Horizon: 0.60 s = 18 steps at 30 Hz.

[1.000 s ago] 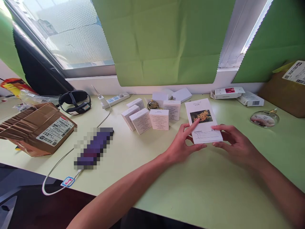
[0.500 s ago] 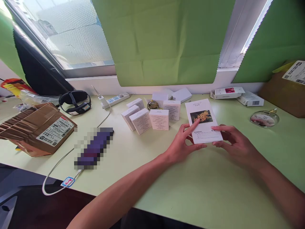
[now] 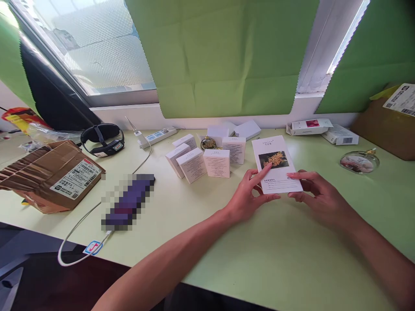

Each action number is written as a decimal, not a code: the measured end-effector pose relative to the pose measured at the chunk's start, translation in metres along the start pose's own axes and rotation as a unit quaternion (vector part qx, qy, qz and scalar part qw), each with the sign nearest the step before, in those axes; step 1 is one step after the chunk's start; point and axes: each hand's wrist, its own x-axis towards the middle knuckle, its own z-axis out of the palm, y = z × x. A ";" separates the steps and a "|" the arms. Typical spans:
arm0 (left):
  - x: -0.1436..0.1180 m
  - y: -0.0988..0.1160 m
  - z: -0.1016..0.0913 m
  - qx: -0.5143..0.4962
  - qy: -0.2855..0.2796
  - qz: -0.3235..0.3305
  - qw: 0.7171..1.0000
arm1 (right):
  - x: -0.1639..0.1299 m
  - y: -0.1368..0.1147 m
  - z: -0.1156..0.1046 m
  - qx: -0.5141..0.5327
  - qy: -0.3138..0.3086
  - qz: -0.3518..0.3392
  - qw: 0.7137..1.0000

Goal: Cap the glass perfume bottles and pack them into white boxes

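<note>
White carton (image 3: 276,165): likely light, stiff card, crushable; left hand (image 3: 248,196) and right hand (image 3: 319,198) pinch its near corners, fingers partly curled.

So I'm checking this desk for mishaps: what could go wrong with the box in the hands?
Left hand and right hand pinch only the near end of the flat white flower-print box; it might tip. A push forward could topple the upright small white cartons. The round glass bottle sits near the right arm's sweep.
</note>
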 end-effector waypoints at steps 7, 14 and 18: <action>0.000 -0.001 0.000 0.000 0.002 -0.017 1.000 | 0.001 -0.008 -0.003 -0.011 -0.019 0.027 0.999; 0.001 0.000 -0.001 0.013 0.013 -0.016 1.000 | 0.000 -0.012 -0.003 -0.004 -0.030 0.023 0.999; 0.002 -0.001 -0.002 0.011 0.022 -0.003 1.000 | 0.000 -0.013 -0.001 -0.016 -0.021 0.028 0.999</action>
